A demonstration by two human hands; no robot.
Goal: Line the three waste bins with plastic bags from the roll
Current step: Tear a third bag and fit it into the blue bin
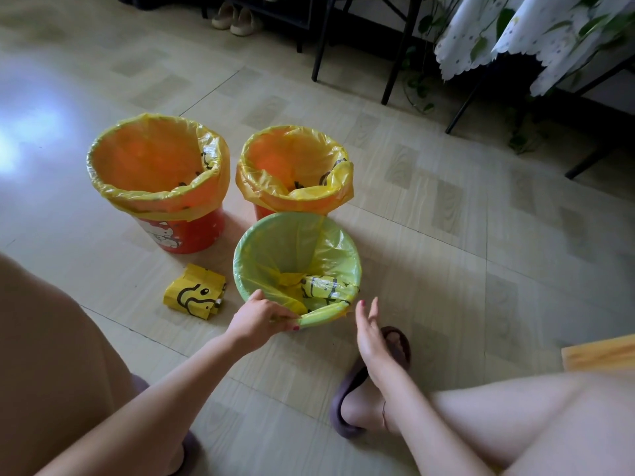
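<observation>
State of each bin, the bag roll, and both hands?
Left red bin: lined, bag folded over rim.
Right red bin: lined, bag over rim.
Green bin: bag in, near edge being fitted.
Bag roll: on floor, untouched.
Left hand: gripping bag at green rim.
Right hand: open, empty.

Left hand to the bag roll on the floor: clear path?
Probably yes. The left hand pinches the green bin rim, and the bag roll lies just beside it on bare floor, with nothing between.
</observation>
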